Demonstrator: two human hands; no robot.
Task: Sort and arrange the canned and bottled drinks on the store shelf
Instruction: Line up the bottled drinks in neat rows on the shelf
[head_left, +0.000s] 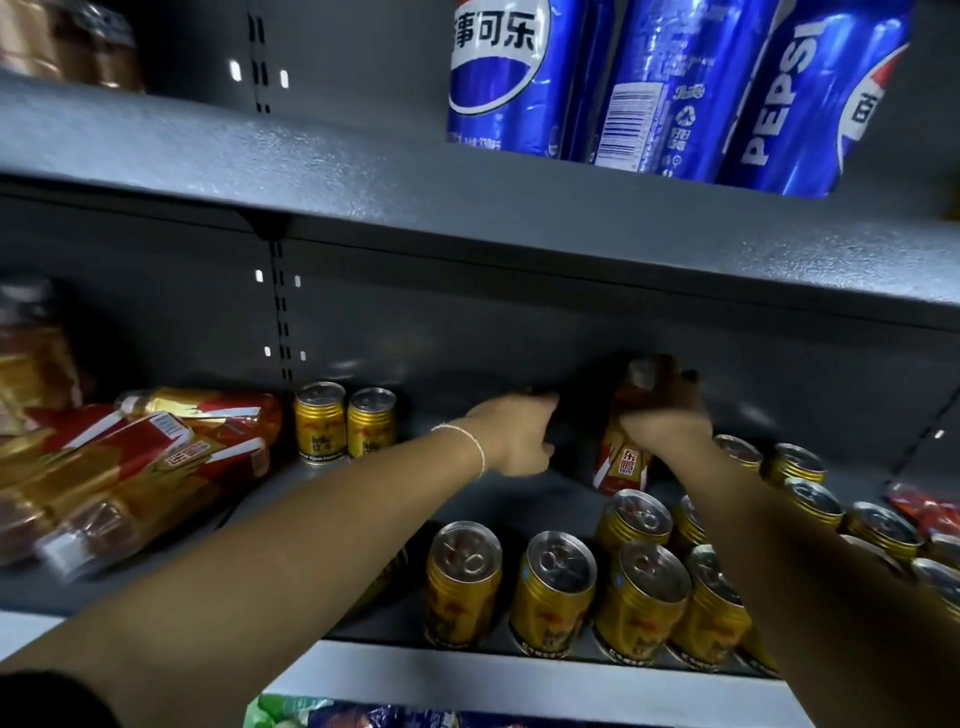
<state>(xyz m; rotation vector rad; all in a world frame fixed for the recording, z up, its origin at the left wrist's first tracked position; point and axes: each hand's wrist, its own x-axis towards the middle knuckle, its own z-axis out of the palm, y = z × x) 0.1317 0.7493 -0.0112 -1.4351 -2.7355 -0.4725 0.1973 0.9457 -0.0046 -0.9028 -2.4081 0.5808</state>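
Observation:
My right hand (670, 415) grips the upper part of an upright amber bottle (623, 462) with a red and gold label, deep on the middle shelf (322, 488). Beside that bottle, on its left, is my left hand (519, 436). Its fingers curl into a dark patch, and whether they hold anything is hidden. Several gold cans (553, 592) stand in rows at the shelf's front right, under my right forearm. Two more gold cans (343, 421) stand at the back, left of centre. Several like bottles (156, 457) lie on their sides in a heap at the left.
Three blue Pepsi cans (649, 88) stand on the upper shelf (311, 171), which overhangs my hands. Red packets (924, 509) lie at the far right. Brown jars (78, 47) sit top left. Colourful packets (322, 714) show on the shelf below.

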